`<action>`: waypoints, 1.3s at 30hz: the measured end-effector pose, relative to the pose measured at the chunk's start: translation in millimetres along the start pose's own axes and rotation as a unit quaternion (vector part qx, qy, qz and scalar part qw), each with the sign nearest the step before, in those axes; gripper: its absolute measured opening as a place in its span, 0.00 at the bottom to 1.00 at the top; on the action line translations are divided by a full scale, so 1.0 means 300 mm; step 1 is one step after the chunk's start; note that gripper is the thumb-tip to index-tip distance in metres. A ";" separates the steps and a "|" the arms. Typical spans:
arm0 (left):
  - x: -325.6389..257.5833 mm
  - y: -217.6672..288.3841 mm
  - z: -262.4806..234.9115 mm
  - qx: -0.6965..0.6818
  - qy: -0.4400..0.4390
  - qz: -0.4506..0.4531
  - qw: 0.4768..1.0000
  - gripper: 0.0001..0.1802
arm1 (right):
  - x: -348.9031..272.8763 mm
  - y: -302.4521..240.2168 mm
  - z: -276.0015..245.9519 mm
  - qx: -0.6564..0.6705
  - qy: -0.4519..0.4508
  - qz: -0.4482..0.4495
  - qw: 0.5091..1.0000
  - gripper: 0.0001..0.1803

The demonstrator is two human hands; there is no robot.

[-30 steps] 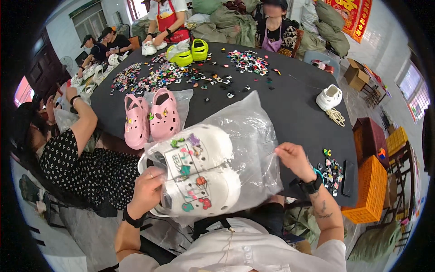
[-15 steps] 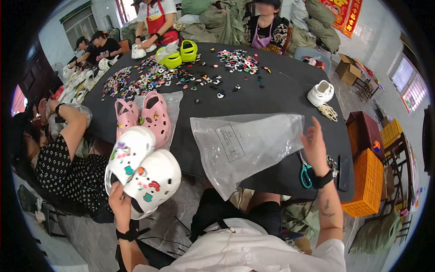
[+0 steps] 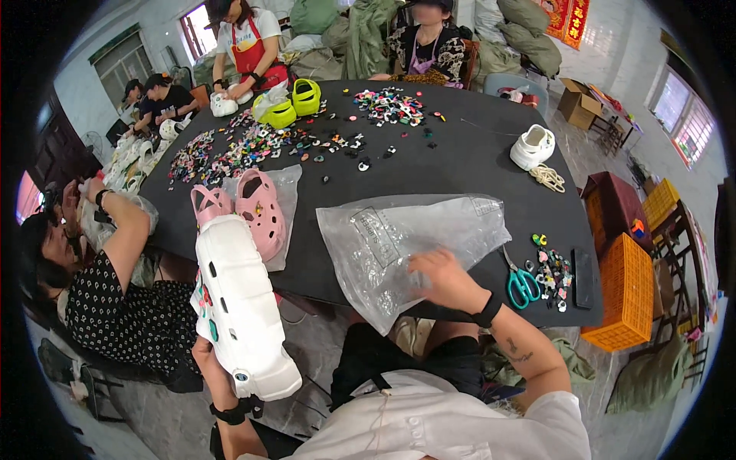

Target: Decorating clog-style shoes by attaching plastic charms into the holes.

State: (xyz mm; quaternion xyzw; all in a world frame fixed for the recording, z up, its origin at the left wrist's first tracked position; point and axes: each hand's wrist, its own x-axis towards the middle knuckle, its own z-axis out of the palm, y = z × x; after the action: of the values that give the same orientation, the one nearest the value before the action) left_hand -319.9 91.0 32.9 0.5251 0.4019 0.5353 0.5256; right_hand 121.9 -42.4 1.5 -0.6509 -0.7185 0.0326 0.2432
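My left hand (image 3: 205, 354) grips a pair of white clogs (image 3: 244, 299) by the heel end. The clogs are turned on their side, sole edge towards me, with colourful charms on the uppers facing left. My right hand (image 3: 448, 282), slightly blurred, lies over the lower part of a clear plastic bag (image 3: 399, 222), fingers apart and pointing left. The bag rests flat on the black table (image 3: 452, 165) and hangs over its near edge. Just beyond the white clogs stands a pair of pink clogs (image 3: 261, 211) with charms, on another clear bag (image 3: 287, 188).
Teal-handled scissors (image 3: 524, 287), a small heap of charms (image 3: 553, 274) and a dark flat object (image 3: 583, 277) lie to the right. Farther back are a white clog (image 3: 532, 147), cords (image 3: 547, 178), lime clogs (image 3: 307, 97) and charm piles (image 3: 389, 106). Co-workers sit or stand around; an orange crate (image 3: 619, 291) stands right.
The white clogs have been tipped from uppers up to on their side. My right hand has swung left and down from the bag's right end onto its lower part. The view has shifted slightly.
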 end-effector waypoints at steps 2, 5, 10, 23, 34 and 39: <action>-0.008 0.000 0.016 -0.007 0.000 -0.004 1.000 0.20 | -0.025 -0.042 0.033 -0.018 0.000 -0.026 0.999 0.23; -0.017 -0.022 0.023 -0.010 0.007 -0.016 1.000 0.21 | -0.035 -0.059 0.009 -0.034 -0.079 -0.031 0.996 0.23; -0.041 -0.057 -0.013 -0.039 -0.002 -0.052 0.998 0.20 | -0.054 0.032 0.007 0.030 -0.136 -0.037 0.990 0.16; -0.145 -0.075 -0.053 -0.103 0.052 -0.069 0.991 0.17 | 0.106 -0.084 -0.396 0.158 0.163 -0.146 0.963 0.19; -0.177 -0.123 -0.124 0.153 0.060 0.056 0.985 0.24 | -0.262 0.103 -0.221 0.179 -0.119 0.047 0.975 0.22; -0.029 -0.051 0.138 -0.033 -0.081 -0.056 0.995 0.23 | -0.264 0.157 -0.224 0.142 -0.090 0.058 0.984 0.21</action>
State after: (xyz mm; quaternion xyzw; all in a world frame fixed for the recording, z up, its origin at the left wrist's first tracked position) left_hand -278.0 79.2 21.9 0.5254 0.3692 0.4739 0.6026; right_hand 194.4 -128.7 19.3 -0.6443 -0.6867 0.2073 0.2651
